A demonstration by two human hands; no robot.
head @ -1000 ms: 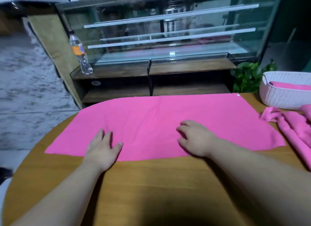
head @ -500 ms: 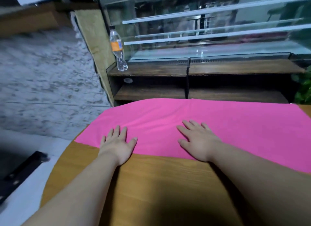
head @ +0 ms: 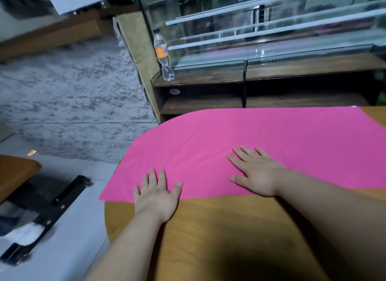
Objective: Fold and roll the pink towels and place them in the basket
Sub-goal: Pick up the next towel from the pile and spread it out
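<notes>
The flat pink cloth towel lies spread across the round wooden tabletop from 9 to 3 o'clock. Both hands have slid toward its 9 o'clock end, and the left hand and right hand now press it with flat, straight fingers (basket out of view). Rolling probably starts there.

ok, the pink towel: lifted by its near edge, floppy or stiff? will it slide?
Probably floppy: the towel lies thin and flat on the table with faint creases. Likely light for its spread. May slide on smooth wood if pushed; left hand and right hand rest flat on it.
</notes>
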